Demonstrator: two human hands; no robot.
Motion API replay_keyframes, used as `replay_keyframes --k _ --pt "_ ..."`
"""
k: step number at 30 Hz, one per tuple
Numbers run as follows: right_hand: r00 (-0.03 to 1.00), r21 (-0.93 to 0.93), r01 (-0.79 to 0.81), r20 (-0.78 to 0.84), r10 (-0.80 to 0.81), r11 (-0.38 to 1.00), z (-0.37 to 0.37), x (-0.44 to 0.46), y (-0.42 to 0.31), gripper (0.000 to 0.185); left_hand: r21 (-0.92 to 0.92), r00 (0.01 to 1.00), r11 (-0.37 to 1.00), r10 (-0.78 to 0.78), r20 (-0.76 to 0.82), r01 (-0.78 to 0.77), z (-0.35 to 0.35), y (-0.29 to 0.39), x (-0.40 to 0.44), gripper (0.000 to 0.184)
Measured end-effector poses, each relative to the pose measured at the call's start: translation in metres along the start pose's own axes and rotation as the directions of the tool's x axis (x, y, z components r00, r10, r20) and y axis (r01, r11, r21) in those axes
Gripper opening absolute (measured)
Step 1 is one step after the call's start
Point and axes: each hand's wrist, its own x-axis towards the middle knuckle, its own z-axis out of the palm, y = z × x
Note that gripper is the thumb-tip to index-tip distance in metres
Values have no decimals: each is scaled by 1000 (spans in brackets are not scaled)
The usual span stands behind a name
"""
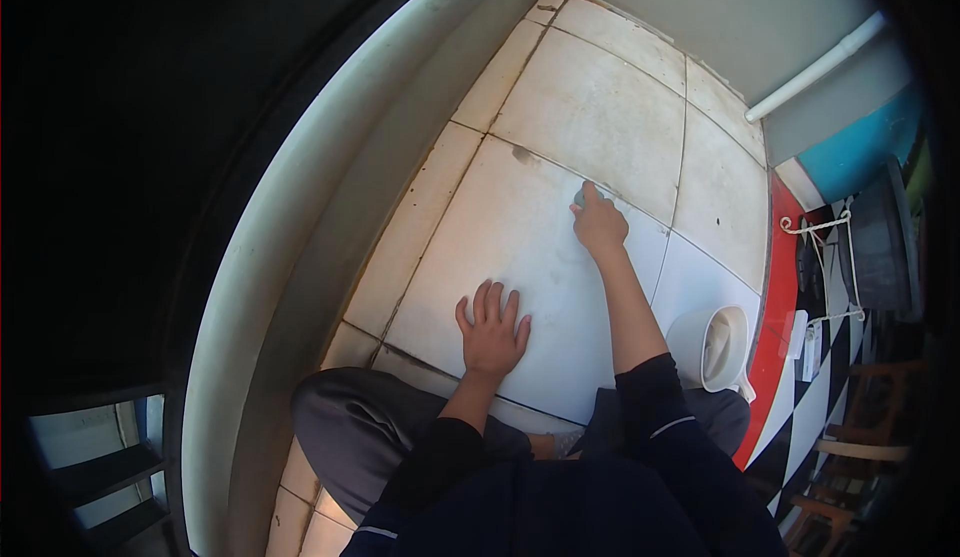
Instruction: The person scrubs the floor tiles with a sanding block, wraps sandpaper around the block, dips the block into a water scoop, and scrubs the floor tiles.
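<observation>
My left hand (492, 335) lies on the white floor tile (450, 247) with its fingers spread, holding nothing. Farther out, my right hand (602, 225) is pressed down near the grout line at the tile's far edge. Its index finger points forward, and the other fingers are curled over a small grey-blue thing (580, 198), mostly hidden, whose kind I cannot make out. Close to my right knee stands a white plastic dipper (708, 349) with a handle; something pale shows inside it.
A grey low wall (290, 247) curves along the left side. At the right are a white pipe (815, 67), a red floor strip (768, 357), a white wire rack (822, 225), a dark basin (885, 247) and brown wooden furniture (880, 402). Dirt marks dot several tiles.
</observation>
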Motion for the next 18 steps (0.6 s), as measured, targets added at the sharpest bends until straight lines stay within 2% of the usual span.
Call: replay_keyframes --k 5,10,13,16,18 --pt "1000 -30 10 -20 -10 1000 2 38 1 39 4 1000 1000 1 2 -1 -1 1 0 40" --pt "998 -1 56 6 -56 998 13 -47 9 37 9 1000 1000 -1 -4 1 -1 1 -1 39" --pt "1000 13 17 -6 -17 1000 17 -69 3 36 17 1000 1000 -3 12 3 0 1 0 39" --pt "999 35 21 -50 -19 999 14 -29 0 35 30 1000 1000 4 6 -4 1 1 -1 40" --pt "1000 48 -14 -6 15 999 6 9 -4 40 35 1000 999 7 8 -7 2 1 0 40"
